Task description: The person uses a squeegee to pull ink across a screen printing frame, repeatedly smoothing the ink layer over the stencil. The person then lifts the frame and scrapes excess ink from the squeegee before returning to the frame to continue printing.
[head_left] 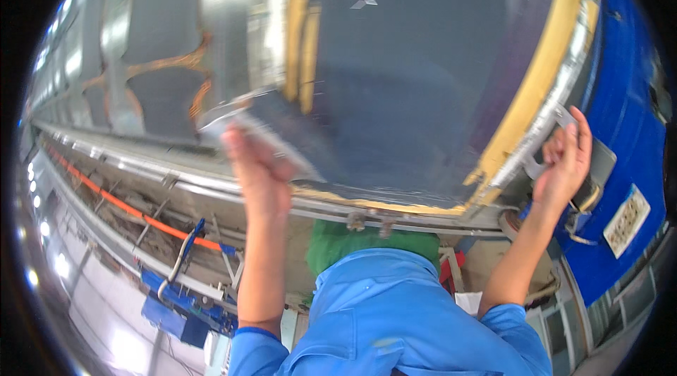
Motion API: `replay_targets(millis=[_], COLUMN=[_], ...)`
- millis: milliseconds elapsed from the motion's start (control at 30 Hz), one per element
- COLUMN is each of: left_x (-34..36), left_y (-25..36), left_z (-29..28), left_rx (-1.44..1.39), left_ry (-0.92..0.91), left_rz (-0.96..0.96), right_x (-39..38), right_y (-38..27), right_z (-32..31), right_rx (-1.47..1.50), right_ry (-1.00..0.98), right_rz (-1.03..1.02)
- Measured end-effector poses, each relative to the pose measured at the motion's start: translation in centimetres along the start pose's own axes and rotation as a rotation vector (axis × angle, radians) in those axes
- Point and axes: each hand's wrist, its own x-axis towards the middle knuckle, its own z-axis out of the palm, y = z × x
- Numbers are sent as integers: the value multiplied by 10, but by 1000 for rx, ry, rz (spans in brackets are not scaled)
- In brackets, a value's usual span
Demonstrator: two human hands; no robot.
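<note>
Blurred by motion, my left hand (259,168) grips the near edge of a flat dark-grey sheet (285,122) with a pale, shiny border. The sheet is tilted over the left near corner of a large framed dark screen (416,87), which has yellow tape along its edges and a metal rim. At the screen's right side, my right hand (564,157) has its fingers curled round a small pale, clear-looking piece (536,163) beside the metal rim. Its exact kind is hard to make out.
A long row of dark panels (162,27) in metal surrounds runs off to the left. A blue surface (631,136) on the right bears a white tray (627,221) of small bits. Below left lie an orange pipe (134,210) and blue machine parts (180,316).
</note>
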Motion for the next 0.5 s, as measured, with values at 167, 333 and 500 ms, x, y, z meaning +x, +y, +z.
replay_targets(millis=[167, 333, 500], left_x=[8, 11, 37], left_y=[-15, -14, -16], left_z=[-9, -19, -32], left_rx=[-64, -33, -21], left_ry=[-205, -290, -328], left_rz=[-44, -64, 21], right_x=[10, 4, -4], right_y=[-2, -5, -13], right_z=[-6, 0, 23], right_rx=[-31, -99, -107], right_ry=[11, 43, 126], right_rz=[-13, 17, 35])
